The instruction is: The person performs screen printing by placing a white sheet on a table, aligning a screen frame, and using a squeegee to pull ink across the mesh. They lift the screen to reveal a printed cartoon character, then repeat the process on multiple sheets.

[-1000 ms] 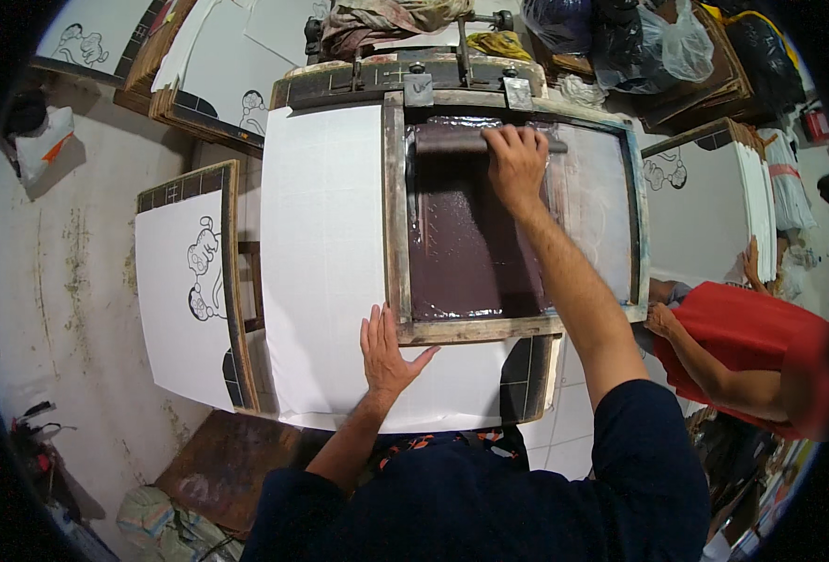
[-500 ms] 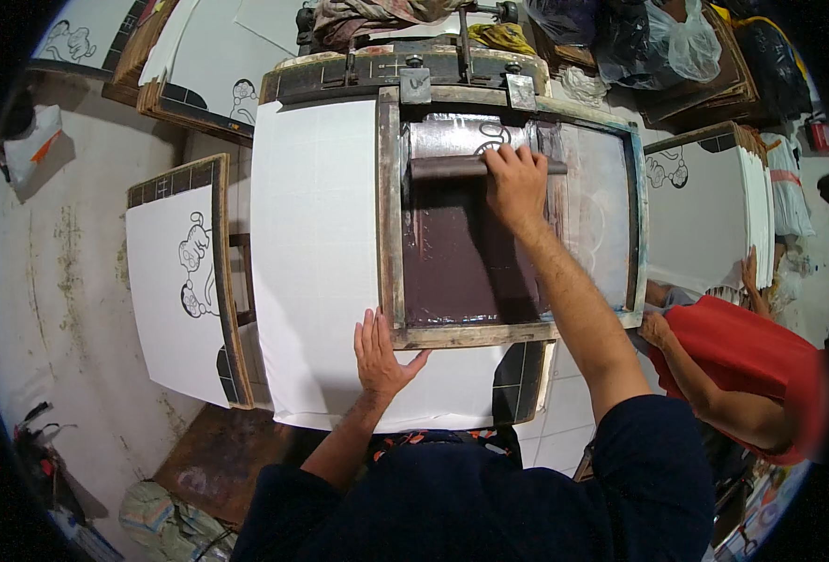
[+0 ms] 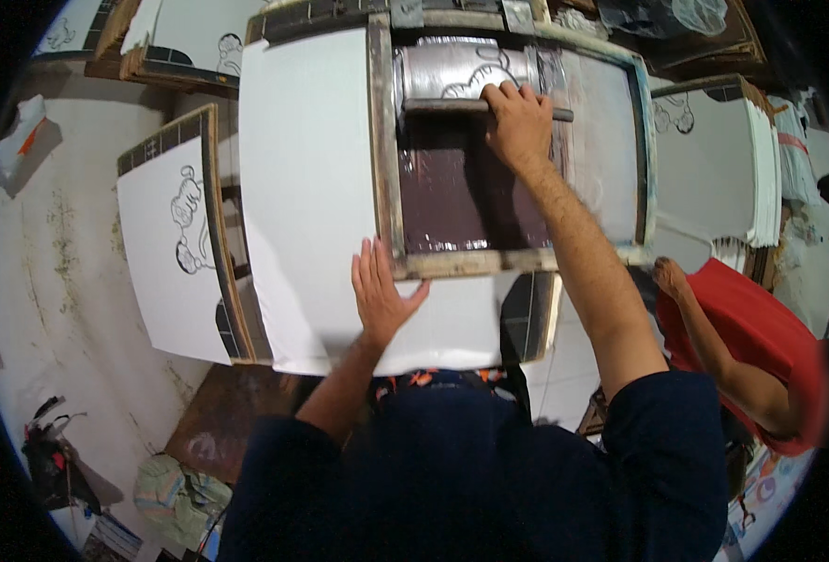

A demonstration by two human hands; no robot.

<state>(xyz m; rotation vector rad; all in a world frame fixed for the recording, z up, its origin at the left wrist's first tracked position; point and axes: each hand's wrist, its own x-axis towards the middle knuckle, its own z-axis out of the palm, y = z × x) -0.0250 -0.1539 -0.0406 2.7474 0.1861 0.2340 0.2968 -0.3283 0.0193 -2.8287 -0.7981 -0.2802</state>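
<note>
In the head view, my right hand (image 3: 520,122) has its fingers curled down tightly over a dark squeegee bar (image 3: 447,105), which lies crosswise inside a worn wooden frame (image 3: 480,264), in the frame's upper part. Below the bar I see a purple-brown layer (image 3: 438,183); above it, a pale, shiny strip shows a black line drawing (image 3: 478,80). My left hand (image 3: 383,295) is spread nearly flat on the white sheet (image 3: 307,187), thumb out to the side and nothing gripped, just beside the frame's lower left corner (whether a fingertip touches the wood, I cannot tell). Boards (image 3: 166,244) with printed drawings stand off to the left, and a person in a red garment (image 3: 751,337) is at the right.
</note>
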